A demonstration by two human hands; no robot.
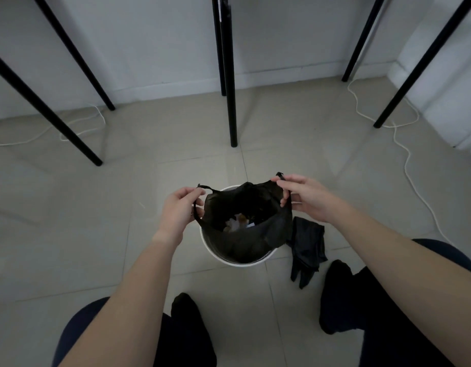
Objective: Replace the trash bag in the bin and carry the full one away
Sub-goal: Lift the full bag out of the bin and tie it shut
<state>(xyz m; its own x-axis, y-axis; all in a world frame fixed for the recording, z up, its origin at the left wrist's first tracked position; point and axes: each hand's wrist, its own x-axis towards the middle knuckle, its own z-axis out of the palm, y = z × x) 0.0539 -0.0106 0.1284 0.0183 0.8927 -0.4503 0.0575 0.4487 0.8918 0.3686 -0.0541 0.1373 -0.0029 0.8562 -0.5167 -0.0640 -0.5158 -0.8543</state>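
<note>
Trash bag [245, 231], black and open at the top, is sitting inside the white bin [215, 254] on the tiled floor [96, 234], crumpled rubbish showing within. Left hand [180, 210] is pinching the left handle loop, its grip clamped on it; right hand [305, 198] is clamping the right loop. Folded black bag [307, 247] is lying just right of the bin.

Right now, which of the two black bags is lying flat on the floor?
The spare bag, right of the bin. The other bag sits in the bin, holding trash, with its handles gripped by the left hand and right hand.
</note>
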